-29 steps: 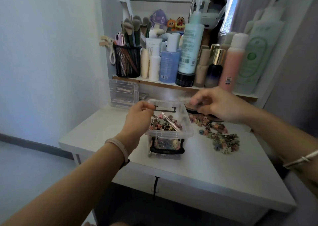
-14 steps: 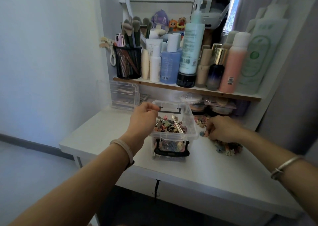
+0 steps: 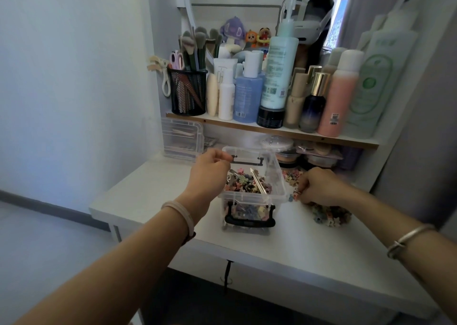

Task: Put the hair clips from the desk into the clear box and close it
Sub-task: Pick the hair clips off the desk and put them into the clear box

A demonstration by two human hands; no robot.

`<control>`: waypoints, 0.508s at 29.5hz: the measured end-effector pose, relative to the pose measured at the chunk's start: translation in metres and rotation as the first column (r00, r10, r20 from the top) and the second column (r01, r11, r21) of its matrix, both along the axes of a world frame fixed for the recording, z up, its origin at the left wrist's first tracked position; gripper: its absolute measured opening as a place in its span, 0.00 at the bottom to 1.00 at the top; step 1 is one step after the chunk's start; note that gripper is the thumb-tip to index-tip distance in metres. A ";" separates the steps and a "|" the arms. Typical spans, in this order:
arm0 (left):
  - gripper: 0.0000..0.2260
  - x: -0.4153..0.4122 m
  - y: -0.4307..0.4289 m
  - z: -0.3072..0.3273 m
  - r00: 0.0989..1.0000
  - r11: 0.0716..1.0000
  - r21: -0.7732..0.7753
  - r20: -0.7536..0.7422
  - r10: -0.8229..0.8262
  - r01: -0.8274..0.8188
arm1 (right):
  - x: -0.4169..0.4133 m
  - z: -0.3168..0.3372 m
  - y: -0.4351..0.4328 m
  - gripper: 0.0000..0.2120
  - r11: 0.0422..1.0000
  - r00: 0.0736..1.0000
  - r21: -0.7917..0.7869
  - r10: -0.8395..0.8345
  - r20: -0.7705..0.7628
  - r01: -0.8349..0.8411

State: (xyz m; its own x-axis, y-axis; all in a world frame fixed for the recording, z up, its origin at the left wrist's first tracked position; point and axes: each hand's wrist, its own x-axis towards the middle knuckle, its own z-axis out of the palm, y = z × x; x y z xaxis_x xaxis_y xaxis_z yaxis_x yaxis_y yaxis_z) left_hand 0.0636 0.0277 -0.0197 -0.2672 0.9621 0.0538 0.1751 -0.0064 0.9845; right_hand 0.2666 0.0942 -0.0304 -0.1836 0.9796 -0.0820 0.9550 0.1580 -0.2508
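A clear box (image 3: 277, 176) with black latches stands open on the white desk (image 3: 296, 245), partly filled with small colourful hair clips (image 3: 243, 183) and a long metal clip. My left hand (image 3: 207, 171) grips the box's left rim near the back corner. My right hand (image 3: 319, 186) is just right of the box, fingers curled and pinching a few small clips at its fingertips. A loose pile of clips (image 3: 330, 214) lies on the desk below and right of that hand, with more clips (image 3: 290, 176) behind it.
A clear lid or second clear container (image 3: 183, 139) leans at the back left under the shelf. The shelf (image 3: 272, 129) above carries bottles and a black mesh brush holder (image 3: 189, 92). Small jars (image 3: 288, 155) sit under the shelf behind the box. The desk's front edge is near.
My right hand dropped from above the box down to the clip pile, closed on some clips and now lifts them toward the box's right rim. My left hand stayed on the box rim.
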 end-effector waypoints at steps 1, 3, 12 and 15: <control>0.10 0.000 0.000 0.000 1.000 1.000 -0.001 0.001 -0.002 0.002 | 0.000 0.002 0.000 0.04 1.000 1.000 0.026 -0.003 -0.017 0.004; 0.10 0.000 0.000 0.001 1.000 1.000 0.000 -0.001 -0.001 0.001 | -0.002 0.015 0.000 0.06 0.990 0.986 0.132 -0.033 -0.165 0.055; 0.09 0.000 0.001 0.000 0.999 0.999 0.013 -0.005 0.034 -0.034 | -0.031 0.068 -0.020 0.09 0.993 0.758 -0.057 0.044 -0.651 -0.107; 0.09 0.000 0.004 0.001 0.999 0.999 0.018 -0.017 0.044 -0.044 | -0.015 0.051 -0.011 0.08 1.000 0.835 -0.001 -0.014 -0.550 0.017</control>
